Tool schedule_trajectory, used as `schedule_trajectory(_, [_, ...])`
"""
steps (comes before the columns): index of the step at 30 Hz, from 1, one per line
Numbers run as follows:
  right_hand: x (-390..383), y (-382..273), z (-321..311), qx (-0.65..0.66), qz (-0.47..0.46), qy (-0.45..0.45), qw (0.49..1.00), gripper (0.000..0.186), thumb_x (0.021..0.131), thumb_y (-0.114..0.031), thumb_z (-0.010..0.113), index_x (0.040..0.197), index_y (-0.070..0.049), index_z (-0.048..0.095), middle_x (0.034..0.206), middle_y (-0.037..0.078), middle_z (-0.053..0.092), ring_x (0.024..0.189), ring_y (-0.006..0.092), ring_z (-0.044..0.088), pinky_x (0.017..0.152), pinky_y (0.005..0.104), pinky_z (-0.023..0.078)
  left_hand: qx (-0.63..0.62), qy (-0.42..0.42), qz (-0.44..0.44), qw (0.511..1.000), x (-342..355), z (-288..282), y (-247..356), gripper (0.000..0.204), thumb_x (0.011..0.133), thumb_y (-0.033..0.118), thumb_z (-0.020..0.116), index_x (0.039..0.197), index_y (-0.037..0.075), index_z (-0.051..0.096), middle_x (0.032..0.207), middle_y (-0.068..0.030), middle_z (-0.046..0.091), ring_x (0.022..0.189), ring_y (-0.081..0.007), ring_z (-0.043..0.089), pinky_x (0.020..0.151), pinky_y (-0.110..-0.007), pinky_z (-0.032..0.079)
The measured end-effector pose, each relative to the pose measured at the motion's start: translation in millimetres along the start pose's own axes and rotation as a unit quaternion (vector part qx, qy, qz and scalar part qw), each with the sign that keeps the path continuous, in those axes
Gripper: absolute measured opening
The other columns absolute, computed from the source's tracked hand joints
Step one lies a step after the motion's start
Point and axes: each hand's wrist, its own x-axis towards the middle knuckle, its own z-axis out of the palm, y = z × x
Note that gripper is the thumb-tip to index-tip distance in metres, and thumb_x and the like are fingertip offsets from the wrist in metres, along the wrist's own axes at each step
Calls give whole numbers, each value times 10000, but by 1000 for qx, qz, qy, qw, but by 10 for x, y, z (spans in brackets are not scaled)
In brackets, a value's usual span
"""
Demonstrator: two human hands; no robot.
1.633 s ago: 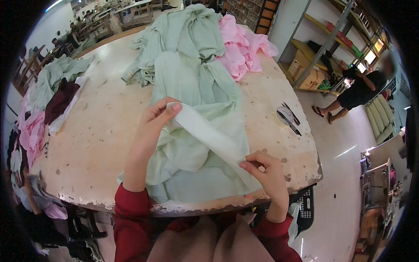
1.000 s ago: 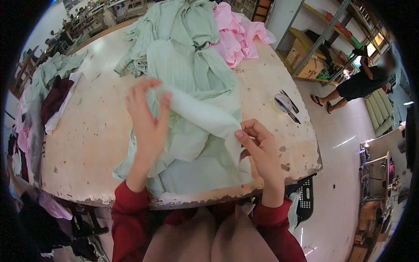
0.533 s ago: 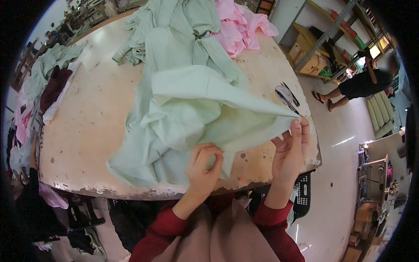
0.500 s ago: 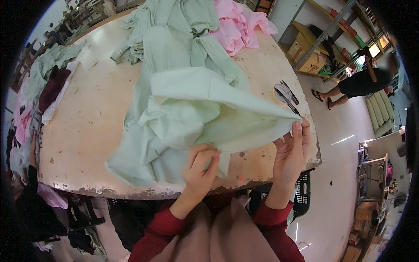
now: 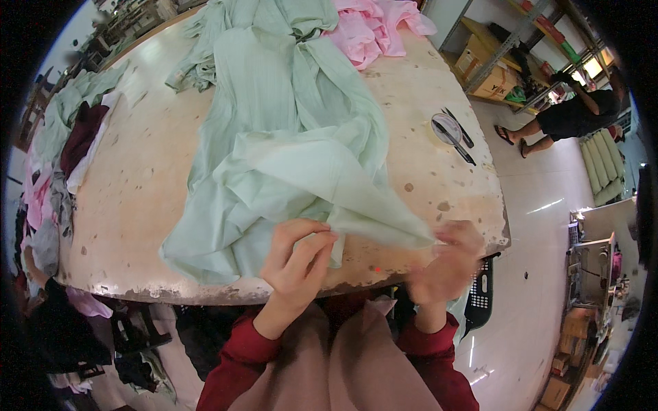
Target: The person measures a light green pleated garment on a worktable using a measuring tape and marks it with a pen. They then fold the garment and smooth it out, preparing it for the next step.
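Observation:
A pale green garment [image 5: 274, 103] lies lengthwise over the table, its near end bunched and folded back on itself. My left hand [image 5: 296, 264] pinches the edge of this near end between thumb and fingers. From there a fold of the cloth runs right to a narrow tip beside my right hand [image 5: 449, 264]. Motion smears the right hand's fingers; they are at the tip, but whether they grip it does not show.
The worn table [image 5: 137, 205] carries a roll of tape [image 5: 444, 127] with dark slim tools at right. Pink cloth [image 5: 363, 31] is heaped at the far side, more garments [image 5: 82, 137] at left. A person in dark clothes [image 5: 576, 113] stands by shelves at right.
My right hand has come down and slightly left, and the cloth tip has dropped with it. The left hand has shifted slightly left, still pinching the edge.

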Motion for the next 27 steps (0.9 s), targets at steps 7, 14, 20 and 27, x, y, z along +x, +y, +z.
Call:
schedule_trajectory(7, [94, 68, 199, 25, -28, -251, 967, 320, 741, 22, 688, 1041, -87, 661, 975, 96, 644, 972, 248, 613, 911, 408, 434, -36, -29, -124, 991, -154, 191, 45, 320, 700, -92, 693, 992, 28, 638, 954, -108, 628, 879, -271, 620, 763, -340, 507])
schedule_trajectory(14, [71, 276, 52, 82, 110, -104, 985, 224, 768, 116, 603, 943, -19, 639, 982, 121, 657, 943, 233, 634, 862, 328, 481, 15, -42, -156, 987, -340, -81, -155, 327, 658, -104, 677, 951, 39, 659, 982, -103, 617, 944, -279, 613, 800, -341, 503])
schedule_trajectory(20, [-82, 468, -129, 87, 77, -74, 991, 112, 879, 75, 544, 966, 27, 596, 999, 159, 626, 1010, 265, 626, 935, 370, 463, 141, 80, -41, 986, -253, -503, -363, 234, 636, -136, 709, 794, 34, 678, 909, -93, 636, 834, -253, 633, 732, -335, 531])
schedule_trajectory(27, [-138, 308, -130, -57, 112, -99, 987, 226, 728, 105, 588, 912, -26, 611, 950, 134, 633, 995, 289, 628, 879, 379, 481, 78, 38, -57, 995, -189, -522, -280, 221, 666, -127, 714, 817, 33, 686, 931, -91, 641, 854, -248, 643, 744, -348, 537])
